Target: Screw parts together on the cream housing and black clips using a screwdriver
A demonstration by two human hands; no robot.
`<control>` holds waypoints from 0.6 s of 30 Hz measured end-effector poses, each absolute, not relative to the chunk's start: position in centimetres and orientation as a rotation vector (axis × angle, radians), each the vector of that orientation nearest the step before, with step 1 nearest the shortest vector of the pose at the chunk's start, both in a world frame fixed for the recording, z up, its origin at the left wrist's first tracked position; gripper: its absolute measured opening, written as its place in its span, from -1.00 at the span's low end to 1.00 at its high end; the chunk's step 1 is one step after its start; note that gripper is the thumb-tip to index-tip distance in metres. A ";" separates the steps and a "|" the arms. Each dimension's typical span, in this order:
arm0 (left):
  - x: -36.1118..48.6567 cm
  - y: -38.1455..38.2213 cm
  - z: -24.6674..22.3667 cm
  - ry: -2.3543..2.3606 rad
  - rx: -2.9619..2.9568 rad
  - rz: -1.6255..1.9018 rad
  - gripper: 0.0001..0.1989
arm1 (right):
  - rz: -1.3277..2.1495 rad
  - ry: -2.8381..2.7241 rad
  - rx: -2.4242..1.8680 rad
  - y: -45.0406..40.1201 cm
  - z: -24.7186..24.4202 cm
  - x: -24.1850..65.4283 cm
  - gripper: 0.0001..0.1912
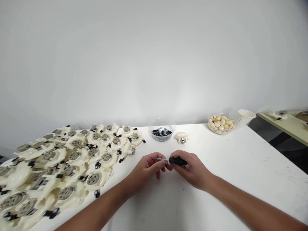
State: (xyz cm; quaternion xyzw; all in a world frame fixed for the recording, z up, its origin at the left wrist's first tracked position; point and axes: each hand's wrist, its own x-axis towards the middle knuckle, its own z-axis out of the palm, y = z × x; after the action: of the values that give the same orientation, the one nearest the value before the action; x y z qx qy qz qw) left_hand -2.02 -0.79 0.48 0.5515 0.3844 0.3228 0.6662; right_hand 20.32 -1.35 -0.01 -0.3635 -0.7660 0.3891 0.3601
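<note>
My right hand (192, 168) is wrapped round the dark green handle of a screwdriver (178, 161), whose thin metal shaft points left. The fingers of my left hand (151, 165) are pinched together by the shaft; a small pale bit shows at the fingertips, too little of it to name. Just beyond my hands stands a clear plastic bowl (162, 138) with small black parts and shiny screws (161, 132) in it. To its right lies a single cream plastic part with a metal piece (182, 138).
Cream plastic housings with round motors (74, 156) and black fittings cover the left of the white table (228, 186). At the back right are a bowl of cream rounded pieces (220, 124) and a paper cup (244, 117). Farther right is another table (291, 126).
</note>
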 end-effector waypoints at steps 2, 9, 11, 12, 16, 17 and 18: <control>-1.9 -0.8 0.3 0.899 1.243 0.726 -0.77 | 1.028 -1.962 -0.924 -1.3 -0.2 20.3 -0.89; -1.8 -0.9 0.3 0.915 1.256 0.689 -0.78 | 0.959 -1.951 -0.900 -1.1 -0.5 20.4 -0.82; -1.9 -0.9 0.2 0.907 1.276 0.677 -0.78 | 0.946 -1.957 -0.922 -1.1 -0.5 20.4 -0.83; -2.0 -0.9 0.2 0.906 1.287 0.672 -0.78 | 0.951 -1.958 -0.938 -1.1 -0.4 20.4 -0.84; -2.1 -0.8 0.0 0.927 1.329 0.659 -0.76 | 1.021 -1.953 -0.984 -1.2 -0.1 20.4 -0.88; -2.1 -0.7 0.0 0.928 1.333 0.663 -0.76 | 1.047 -1.939 -0.992 -1.3 0.0 20.3 -0.90; -2.1 -0.7 0.0 0.923 1.333 0.676 -0.75 | 1.075 -1.917 -1.002 -1.3 0.1 20.3 -0.92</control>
State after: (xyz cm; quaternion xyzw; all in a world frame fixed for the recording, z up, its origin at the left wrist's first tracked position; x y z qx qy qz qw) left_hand -2.14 -0.67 -0.01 0.5840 0.4045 0.2963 0.6384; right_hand 20.30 -1.34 0.06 -0.3879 -0.7418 0.4160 0.3552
